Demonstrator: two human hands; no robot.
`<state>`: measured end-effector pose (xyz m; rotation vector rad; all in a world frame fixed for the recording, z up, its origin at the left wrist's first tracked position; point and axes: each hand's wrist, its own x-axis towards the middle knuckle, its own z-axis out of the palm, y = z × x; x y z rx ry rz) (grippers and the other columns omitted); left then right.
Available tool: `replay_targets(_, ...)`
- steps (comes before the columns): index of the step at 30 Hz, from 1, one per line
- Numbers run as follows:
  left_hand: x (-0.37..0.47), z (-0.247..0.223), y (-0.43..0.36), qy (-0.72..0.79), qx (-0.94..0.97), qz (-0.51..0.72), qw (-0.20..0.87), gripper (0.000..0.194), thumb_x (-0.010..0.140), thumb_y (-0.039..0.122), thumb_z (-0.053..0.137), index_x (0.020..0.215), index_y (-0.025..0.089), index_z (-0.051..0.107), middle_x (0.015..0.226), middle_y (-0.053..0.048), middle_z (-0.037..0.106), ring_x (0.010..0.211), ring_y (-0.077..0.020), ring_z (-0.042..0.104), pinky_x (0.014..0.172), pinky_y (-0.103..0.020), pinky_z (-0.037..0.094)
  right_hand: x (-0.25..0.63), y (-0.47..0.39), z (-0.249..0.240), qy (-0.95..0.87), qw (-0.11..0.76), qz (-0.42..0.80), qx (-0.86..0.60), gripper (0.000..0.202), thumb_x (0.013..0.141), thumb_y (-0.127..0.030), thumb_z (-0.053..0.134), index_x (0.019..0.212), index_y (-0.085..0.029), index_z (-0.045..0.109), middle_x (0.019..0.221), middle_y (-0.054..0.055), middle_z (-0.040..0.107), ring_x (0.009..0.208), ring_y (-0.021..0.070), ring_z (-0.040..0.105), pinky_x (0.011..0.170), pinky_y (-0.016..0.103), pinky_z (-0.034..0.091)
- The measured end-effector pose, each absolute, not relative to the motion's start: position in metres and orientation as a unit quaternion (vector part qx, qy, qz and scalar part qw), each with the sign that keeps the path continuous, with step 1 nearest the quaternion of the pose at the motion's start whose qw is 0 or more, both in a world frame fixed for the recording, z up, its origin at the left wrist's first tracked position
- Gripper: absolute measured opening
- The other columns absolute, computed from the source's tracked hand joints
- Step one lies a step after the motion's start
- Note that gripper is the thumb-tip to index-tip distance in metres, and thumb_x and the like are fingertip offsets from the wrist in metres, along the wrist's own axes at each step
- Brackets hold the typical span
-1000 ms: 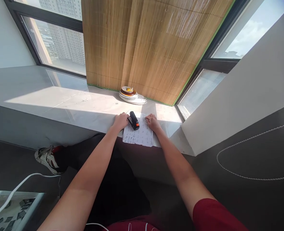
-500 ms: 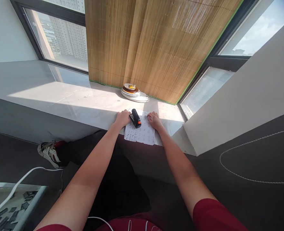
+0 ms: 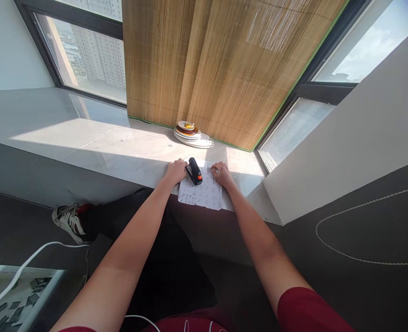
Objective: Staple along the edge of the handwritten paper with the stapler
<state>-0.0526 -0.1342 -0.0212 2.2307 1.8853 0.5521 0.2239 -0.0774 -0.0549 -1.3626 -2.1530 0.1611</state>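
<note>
A black stapler (image 3: 194,171) with an orange patch at its near end lies slanted across a white sheet of paper (image 3: 204,198) covered in handwriting. My left hand (image 3: 176,171) is closed at the left of the stapler, its fingertips against or very near it; what they grip, if anything, is hidden. On the paper's right edge rests my right hand (image 3: 221,174), fingers curled in and thumb close to the forefinger. Anything in that pinch is too small to make out. The sheet's near end reaches the front edge of the sill.
The pale stone windowsill (image 3: 134,154) holds a stack of plates (image 3: 187,133) behind the paper, against a bamboo blind (image 3: 204,69). A wall (image 3: 345,143) stands at the right. White cable (image 3: 24,263) and a glass-topped piece (image 3: 20,295) are at lower left.
</note>
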Motion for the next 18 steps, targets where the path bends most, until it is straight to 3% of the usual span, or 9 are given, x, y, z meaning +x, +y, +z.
replay_targets(6,-0.057,-0.022,-0.138,0.636,0.736,0.208,0.098,0.041,0.099,0.015,0.051,0.137,0.024,0.065,0.137,-0.013,0.065,0.128,-0.0299,0.062,0.113,-0.044,0.045,0.226,-0.093,-0.042,-0.789,0.341,0.023,-0.511,0.014,0.098,-0.025,0.054,0.098,-0.022,0.068,0.104,0.011,0.066,0.105,0.0296,0.059,0.095,0.043,0.052)
replay_targets(11,-0.064,-0.024,-0.145,0.647,0.727,0.211,0.094,0.030,0.096,0.017,0.056,0.121,0.023,0.072,0.133,-0.011,0.069,0.127,-0.0295,0.062,0.108,-0.040,0.048,0.205,-0.127,-0.027,-0.746,0.424,0.078,-0.507,0.024,0.103,-0.037,0.048,0.095,-0.024,0.066,0.091,0.008,0.071,0.087,0.0255,0.063,0.082,0.039,0.054)
replay_targets(15,-0.063,-0.023,-0.149,0.659,0.717,0.213,0.085,0.032,0.096,0.016,0.055,0.121,0.021,0.074,0.135,-0.016,0.066,0.129,-0.0315,0.061,0.109,-0.044,0.046,0.155,-0.161,-0.022,-0.746,0.394,0.154,-0.514,0.037,0.098,-0.060,0.060,0.110,-0.025,0.065,0.094,0.006,0.071,0.085,0.0243,0.066,0.074,0.035,0.052)
replay_targets(18,-0.062,-0.023,-0.149,0.663,0.707,0.226,0.093,0.034,0.096,0.014,0.052,0.122,0.018,0.074,0.135,-0.019,0.065,0.127,-0.0329,0.061,0.109,-0.045,0.045,0.123,-0.173,-0.022,-0.758,0.356,0.129,-0.530,0.042,0.091,-0.058,0.071,0.112,-0.023,0.062,0.106,0.008,0.070,0.097,0.0269,0.067,0.076,0.035,0.051)
